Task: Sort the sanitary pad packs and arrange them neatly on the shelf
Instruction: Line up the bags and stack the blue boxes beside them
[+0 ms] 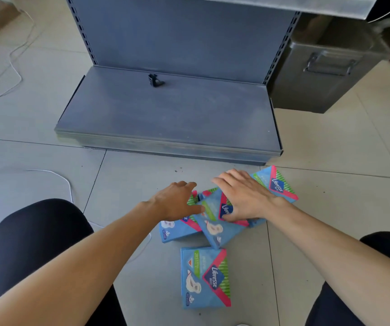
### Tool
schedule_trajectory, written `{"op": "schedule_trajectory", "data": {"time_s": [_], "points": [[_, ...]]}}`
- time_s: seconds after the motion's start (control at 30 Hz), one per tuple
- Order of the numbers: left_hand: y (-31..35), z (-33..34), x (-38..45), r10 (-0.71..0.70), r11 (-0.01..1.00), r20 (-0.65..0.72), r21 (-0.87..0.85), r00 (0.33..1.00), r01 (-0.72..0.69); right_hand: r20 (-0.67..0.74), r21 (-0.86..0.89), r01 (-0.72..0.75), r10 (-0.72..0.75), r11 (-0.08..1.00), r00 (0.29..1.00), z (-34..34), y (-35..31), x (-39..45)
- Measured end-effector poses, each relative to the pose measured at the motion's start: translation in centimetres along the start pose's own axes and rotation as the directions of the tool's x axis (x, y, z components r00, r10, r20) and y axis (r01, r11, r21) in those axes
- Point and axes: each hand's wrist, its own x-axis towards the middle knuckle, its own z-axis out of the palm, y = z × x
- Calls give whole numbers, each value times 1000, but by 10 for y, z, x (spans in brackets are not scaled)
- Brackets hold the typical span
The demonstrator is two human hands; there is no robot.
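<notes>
A loose cluster of blue sanitary pad packs is seen on the tiled floor (48, 118), just in front of the grey metal shelf (165, 114). The left hand (175, 201) is laid over the left pack (177, 228), its fingers spread and fairly straight, with the thumb reaching toward the middle pack (215, 228); nothing is clearly gripped by it. The right hand (243, 196) is placed on top of the middle pack, fingers extended forward and slightly splayed, while the thumb is tucked against the pack's pink stripe; whether the pack is pinched or merely pressed cannot be told. The middle pack is tilted and overlaps the left pack. A further pack (276, 184) is partly covered by the right wrist and lies nearest the shelf's front right corner. A nearest pack (204, 277) is set apart from the cluster, flat and face up, between the person's knees. On the shelf's base board a small black clip (155, 80) is seen near the back panel. A grey metal box (325, 69) with a handle is stood to the right of the shelf, and a white cable (15, 67) is trailed over the floor on the left
</notes>
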Motion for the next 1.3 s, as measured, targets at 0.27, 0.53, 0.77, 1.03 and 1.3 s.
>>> {"op": "schedule_trajectory", "data": {"time_s": [0.27, 0.53, 0.77, 1.03, 1.3], "points": [[2, 16, 12, 54, 998, 44, 28, 998, -56, 33, 41, -43, 41, 998, 999, 0, 2, -4], [-7, 26, 18, 84, 993, 11, 82, 996, -84, 173, 153, -268, 241, 951, 955, 16, -32, -6], [-4, 25, 14, 86, 994, -29, 73, 996, -83, 40, 80, -171, 168, 982, 985, 26, -30, -7], [0, 8, 7, -114, 768, -99, -640, 989, 25, -177, 72, 5, 8, 997, 984, 13, -28, 3], [-15, 3, -4, -274, 345, 10, -932, 962, 108, -146, 144, -30, 51, 989, 988, 9, -31, 11]]}}
